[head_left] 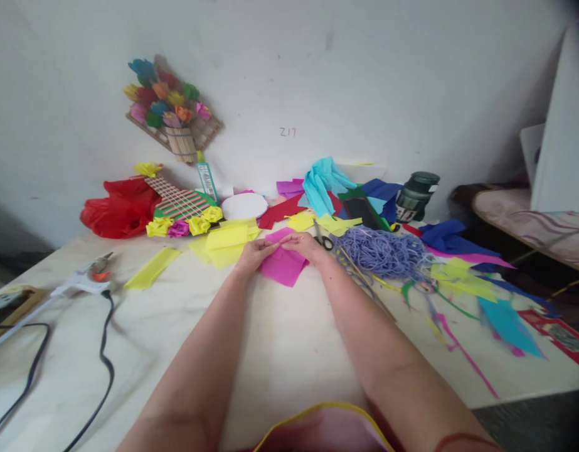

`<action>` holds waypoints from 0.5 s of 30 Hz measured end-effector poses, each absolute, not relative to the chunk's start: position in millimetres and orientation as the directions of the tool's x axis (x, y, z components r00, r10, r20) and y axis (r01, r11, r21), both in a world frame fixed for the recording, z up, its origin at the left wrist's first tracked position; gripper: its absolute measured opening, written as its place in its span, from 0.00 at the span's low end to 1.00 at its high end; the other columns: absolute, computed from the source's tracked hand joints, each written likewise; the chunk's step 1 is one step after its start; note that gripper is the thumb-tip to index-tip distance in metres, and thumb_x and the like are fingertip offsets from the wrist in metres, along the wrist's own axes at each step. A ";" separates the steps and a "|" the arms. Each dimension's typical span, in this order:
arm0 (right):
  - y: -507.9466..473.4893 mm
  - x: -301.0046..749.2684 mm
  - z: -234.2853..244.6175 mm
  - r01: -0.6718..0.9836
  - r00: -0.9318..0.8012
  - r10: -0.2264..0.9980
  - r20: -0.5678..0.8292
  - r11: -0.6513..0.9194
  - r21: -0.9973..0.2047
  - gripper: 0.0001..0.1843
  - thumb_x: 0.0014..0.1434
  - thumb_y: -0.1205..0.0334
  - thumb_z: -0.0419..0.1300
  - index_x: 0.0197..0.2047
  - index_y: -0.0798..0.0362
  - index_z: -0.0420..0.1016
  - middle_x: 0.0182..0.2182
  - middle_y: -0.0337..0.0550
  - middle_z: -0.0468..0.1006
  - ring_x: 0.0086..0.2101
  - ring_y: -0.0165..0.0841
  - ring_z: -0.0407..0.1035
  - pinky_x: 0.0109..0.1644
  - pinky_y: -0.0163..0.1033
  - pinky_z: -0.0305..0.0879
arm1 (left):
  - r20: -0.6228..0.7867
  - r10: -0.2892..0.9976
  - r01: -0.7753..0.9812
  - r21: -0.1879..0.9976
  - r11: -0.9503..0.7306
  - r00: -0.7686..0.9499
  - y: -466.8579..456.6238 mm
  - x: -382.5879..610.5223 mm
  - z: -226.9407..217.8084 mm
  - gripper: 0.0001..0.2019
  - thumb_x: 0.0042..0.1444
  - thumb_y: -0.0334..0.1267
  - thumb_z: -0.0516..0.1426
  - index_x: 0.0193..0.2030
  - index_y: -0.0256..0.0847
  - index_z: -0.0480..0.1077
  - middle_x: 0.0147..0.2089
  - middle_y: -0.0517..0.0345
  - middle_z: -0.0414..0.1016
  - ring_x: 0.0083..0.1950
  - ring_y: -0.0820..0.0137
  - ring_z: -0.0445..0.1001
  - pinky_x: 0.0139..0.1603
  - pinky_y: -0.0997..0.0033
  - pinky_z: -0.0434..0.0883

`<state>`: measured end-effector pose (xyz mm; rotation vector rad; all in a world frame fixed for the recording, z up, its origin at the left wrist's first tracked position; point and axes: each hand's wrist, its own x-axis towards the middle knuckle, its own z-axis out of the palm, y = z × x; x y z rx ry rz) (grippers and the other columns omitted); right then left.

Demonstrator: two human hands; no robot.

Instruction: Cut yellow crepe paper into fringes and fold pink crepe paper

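Note:
Both my arms reach forward over the table to a square of magenta crepe paper [285, 271]. My left hand [254, 253] pinches its upper left part between thumb and fingers. On the other side my right hand [304, 245] pinches the paper near its upper right, close to the left fingertips. The paper hangs or lies below the fingers, its lower corner toward me. Yellow paper sheets [226, 243] lie just left of my left hand. Black-handled scissors [325, 242] rest right beside my right hand.
A heap of purple-blue string [383, 251] lies to the right, with a green jar [417, 196] behind it. At left are a glue gun [100, 265], a white power strip [79, 285] and black cables [109, 361]. A folded yellow strip [151, 269] lies nearer the middle.

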<state>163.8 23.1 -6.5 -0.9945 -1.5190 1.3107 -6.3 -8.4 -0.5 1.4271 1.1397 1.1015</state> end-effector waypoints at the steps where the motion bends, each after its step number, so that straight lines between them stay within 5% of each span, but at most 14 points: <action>1: 23.0 163.1 -5.9 0.043 -0.296 0.948 0.118 0.137 -0.990 0.10 0.38 0.63 0.64 0.29 0.55 0.75 0.25 0.39 0.76 0.27 0.28 0.68 0.36 0.37 0.63 | 0.085 0.985 0.125 0.987 -0.104 0.149 -7.6 -6.4 -1.6 0.18 0.38 0.49 0.62 0.29 0.35 0.72 0.23 0.59 0.71 0.21 0.76 0.64 0.21 0.77 0.58; 15: 21.6 162.8 0.8 0.236 -0.289 0.941 0.174 0.246 -0.940 0.11 0.42 0.56 0.63 0.25 0.56 0.75 0.22 0.39 0.74 0.25 0.28 0.64 0.30 0.34 0.59 | 0.174 0.971 0.186 0.961 -0.203 0.162 -2.1 -8.6 -9.6 0.17 0.40 0.50 0.60 0.26 0.35 0.70 0.21 0.60 0.68 0.21 0.77 0.61 0.21 0.77 0.57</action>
